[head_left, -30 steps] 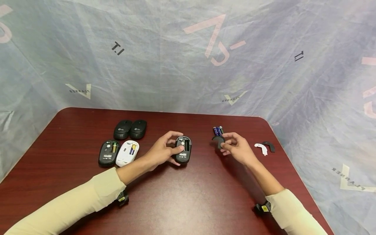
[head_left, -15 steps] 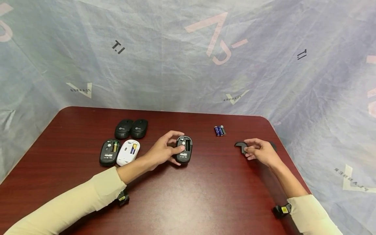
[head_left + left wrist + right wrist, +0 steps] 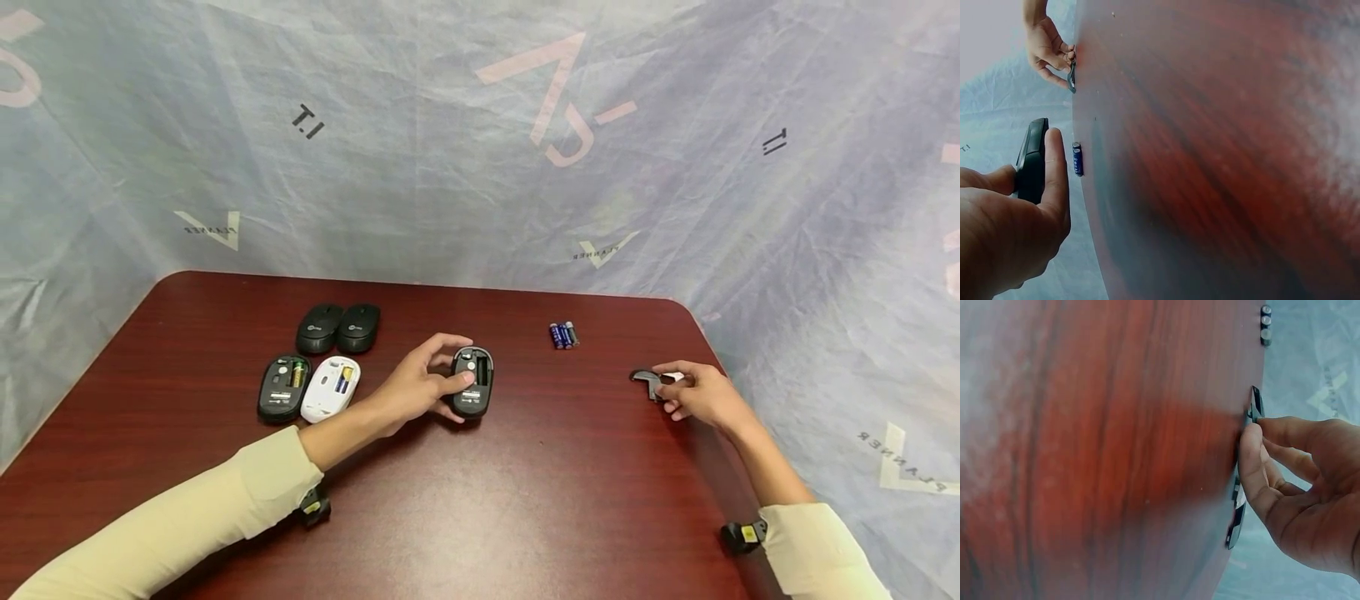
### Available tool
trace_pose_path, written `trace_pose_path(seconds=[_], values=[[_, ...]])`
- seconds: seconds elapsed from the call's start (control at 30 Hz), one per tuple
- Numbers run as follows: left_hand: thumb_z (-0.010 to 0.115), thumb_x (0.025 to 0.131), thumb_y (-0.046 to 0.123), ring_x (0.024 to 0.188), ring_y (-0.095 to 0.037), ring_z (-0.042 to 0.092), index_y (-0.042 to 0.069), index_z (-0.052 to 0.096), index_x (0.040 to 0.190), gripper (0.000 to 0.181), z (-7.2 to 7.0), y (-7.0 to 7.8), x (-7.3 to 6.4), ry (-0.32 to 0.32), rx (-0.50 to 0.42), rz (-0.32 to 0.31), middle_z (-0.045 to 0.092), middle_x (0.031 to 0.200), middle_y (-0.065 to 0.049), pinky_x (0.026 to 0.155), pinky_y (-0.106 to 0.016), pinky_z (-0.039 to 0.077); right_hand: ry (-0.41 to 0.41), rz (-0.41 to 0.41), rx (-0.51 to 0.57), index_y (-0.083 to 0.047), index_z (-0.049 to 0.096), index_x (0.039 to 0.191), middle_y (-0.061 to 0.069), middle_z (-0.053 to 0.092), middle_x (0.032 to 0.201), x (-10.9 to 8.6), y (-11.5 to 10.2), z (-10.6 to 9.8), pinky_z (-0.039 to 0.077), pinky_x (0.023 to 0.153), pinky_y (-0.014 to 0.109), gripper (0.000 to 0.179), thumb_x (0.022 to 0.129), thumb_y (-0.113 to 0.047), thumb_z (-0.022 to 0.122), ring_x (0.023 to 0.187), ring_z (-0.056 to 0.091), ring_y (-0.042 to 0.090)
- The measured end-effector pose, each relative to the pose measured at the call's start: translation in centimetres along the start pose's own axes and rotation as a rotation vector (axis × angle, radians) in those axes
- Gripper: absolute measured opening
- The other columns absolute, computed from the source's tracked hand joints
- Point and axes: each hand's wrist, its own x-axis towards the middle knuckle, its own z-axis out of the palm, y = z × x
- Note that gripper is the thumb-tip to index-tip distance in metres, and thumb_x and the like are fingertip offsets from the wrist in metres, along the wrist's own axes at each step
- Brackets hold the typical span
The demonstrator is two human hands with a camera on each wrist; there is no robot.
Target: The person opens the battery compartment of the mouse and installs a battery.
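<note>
My left hand (image 3: 420, 383) holds a black computer mouse (image 3: 471, 402), underside facing up, thumb on its base. The mouse's battery compartment is uncovered, with a dark slot. In the left wrist view that mouse (image 3: 1036, 156) is seen edge-on between thumb and fingers. At the table's right side my right hand (image 3: 705, 398) pinches a black curved battery cover (image 3: 643, 376) between thumb and fingertips, low over the tabletop. A white battery cover (image 3: 675, 377) peeks out behind those fingers. Below the hand in the right wrist view lies another dark cover (image 3: 1235, 530).
Several blue and dark batteries (image 3: 564, 335) lie together at the back. On the left, two black mice (image 3: 318, 329) sit upright. In front of them, an upturned black mouse (image 3: 282, 400) and a white mouse (image 3: 322, 400) show batteries inside. A fabric backdrop (image 3: 420, 167) surrounds the table.
My right hand has carried the black battery cover rightward from beside the batteries and down toward the other covers, now partly hiding them. The left hand has kept its hold on the mouse.
</note>
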Motion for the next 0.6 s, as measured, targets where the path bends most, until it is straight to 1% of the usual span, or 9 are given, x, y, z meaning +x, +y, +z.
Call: trace_pose_path(seconds=[0.23, 0.4, 0.5, 0.6], values=[[0.072, 0.109, 0.002, 0.097, -0.032, 0.081, 0.008, 0.046, 0.165, 0.062, 0.1, -0.2, 0.0, -0.001, -0.025, 0.001, 0.061, 0.143, -0.033, 0.076, -0.052, 0.073, 0.006, 0.012, -0.019, 0.015, 0.051, 0.158, 0.015, 0.080, 0.096, -0.3, 0.0, -0.2, 0.069, 0.067, 0.032, 0.052, 0.112, -0.005, 0.067, 0.074, 0.074, 0.015], [0.072, 0.109, 0.002, 0.098, -0.032, 0.081, 0.008, 0.046, 0.166, 0.063, 0.0, -0.4, 0.0, 0.004, -0.023, 0.004, 0.061, 0.144, -0.033, 0.076, -0.052, 0.073, 0.043, 0.021, -0.050, 0.010, 0.055, 0.158, 0.013, 0.079, 0.095, -0.3, -0.6, 0.0, 0.068, 0.066, 0.032, 0.051, 0.114, -0.013, 0.068, 0.074, 0.073, 0.015], [0.073, 0.109, 0.003, 0.097, -0.032, 0.081, 0.008, 0.047, 0.166, 0.063, 0.0, -0.4, -0.1, 0.010, -0.018, 0.006, 0.064, 0.142, -0.033, 0.076, -0.051, 0.073, 0.072, 0.006, -0.068, 0.006, 0.057, 0.157, 0.014, 0.079, 0.096, 0.1, -1.1, 0.2, 0.068, 0.067, 0.032, 0.050, 0.115, -0.018, 0.067, 0.075, 0.073, 0.016], [0.073, 0.109, 0.004, 0.096, -0.031, 0.082, 0.009, 0.048, 0.166, 0.063, 0.0, -0.4, -0.1, 0.018, -0.013, 0.008, 0.067, 0.139, -0.034, 0.076, -0.050, 0.073, 0.090, -0.029, -0.068, 0.005, 0.058, 0.157, 0.017, 0.079, 0.102, 0.7, -1.6, 0.4, 0.068, 0.067, 0.032, 0.049, 0.116, -0.020, 0.066, 0.076, 0.074, 0.017]])
